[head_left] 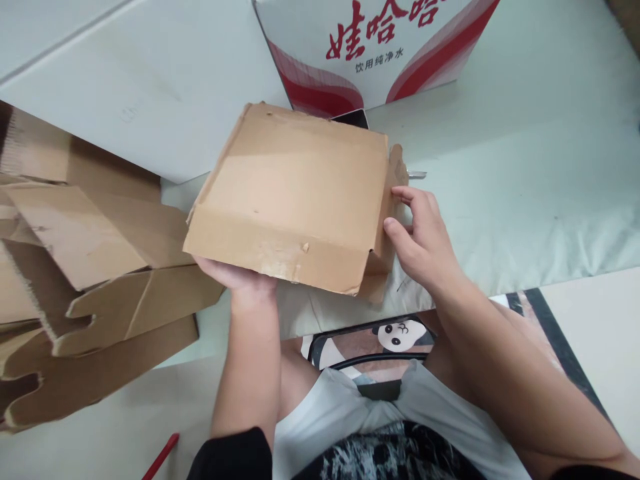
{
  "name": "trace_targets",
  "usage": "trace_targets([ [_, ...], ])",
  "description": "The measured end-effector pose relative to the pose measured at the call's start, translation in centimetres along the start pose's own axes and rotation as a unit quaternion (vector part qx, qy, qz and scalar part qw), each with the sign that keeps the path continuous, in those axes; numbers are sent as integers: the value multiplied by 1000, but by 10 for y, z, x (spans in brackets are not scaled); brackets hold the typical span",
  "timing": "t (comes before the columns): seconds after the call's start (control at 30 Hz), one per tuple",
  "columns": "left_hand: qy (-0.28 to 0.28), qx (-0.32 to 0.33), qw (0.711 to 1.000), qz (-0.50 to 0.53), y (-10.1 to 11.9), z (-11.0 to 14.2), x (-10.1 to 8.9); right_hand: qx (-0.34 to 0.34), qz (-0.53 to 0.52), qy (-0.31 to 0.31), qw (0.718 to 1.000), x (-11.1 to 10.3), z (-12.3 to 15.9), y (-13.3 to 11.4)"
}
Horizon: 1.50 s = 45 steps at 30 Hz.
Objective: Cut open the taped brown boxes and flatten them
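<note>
A small brown cardboard box [300, 180], tilted, sits in front of me with its broad plain panel facing up. My left hand [240, 275] reaches under the near edge and holds the box from below; its fingers are hidden beneath the cardboard. At the box's right side, my right hand [419, 230] has its thumb and bent fingers on the side panel, close to a projecting cardboard flap [397, 163]. A small shiny metal-looking tip [417, 175] sticks out behind that flap; its kind is not clear.
Several folded cardboard pieces [135, 293] with cut slots are heaped at the left. A white carton with red lettering [380, 53] stands behind the box, beside a large white panel [150, 87]. A pale green cloth [530, 180] covers the surface. A red stick-like object [161, 457] lies lower left.
</note>
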<state>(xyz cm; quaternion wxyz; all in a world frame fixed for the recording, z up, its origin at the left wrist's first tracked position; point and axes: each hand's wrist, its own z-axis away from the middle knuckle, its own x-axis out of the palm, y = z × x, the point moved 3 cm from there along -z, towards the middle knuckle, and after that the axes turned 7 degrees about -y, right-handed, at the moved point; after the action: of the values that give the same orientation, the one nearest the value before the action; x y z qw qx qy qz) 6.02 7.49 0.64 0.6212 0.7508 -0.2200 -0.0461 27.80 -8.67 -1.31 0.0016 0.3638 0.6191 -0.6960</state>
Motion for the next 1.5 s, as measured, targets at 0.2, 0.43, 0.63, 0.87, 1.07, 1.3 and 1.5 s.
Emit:
trace_targets([
  [0.2,21,22,999,25,3,0,4,-21,-17,-39,999,-1,2,1],
  [0.43,27,23,999,14,6,-2,4,-33,-26,-108,993,6,4,8],
  [0.63,44,17,998,30,10,-3,7,-51,-10,-111,992,13,4,12],
  [0.87,116,25,991,65,10,-2,12,-85,-32,-70,993,11,3,11],
  [1.07,94,57,991,76,7,-4,8,-84,-23,-72,994,10,3,14],
  [1.3,89,6,993,77,-1,-3,-5,-86,-2,-84,993,13,2,13],
  [1.5,130,13,989,76,-1,-2,4,-95,11,-24,995,15,2,9],
])
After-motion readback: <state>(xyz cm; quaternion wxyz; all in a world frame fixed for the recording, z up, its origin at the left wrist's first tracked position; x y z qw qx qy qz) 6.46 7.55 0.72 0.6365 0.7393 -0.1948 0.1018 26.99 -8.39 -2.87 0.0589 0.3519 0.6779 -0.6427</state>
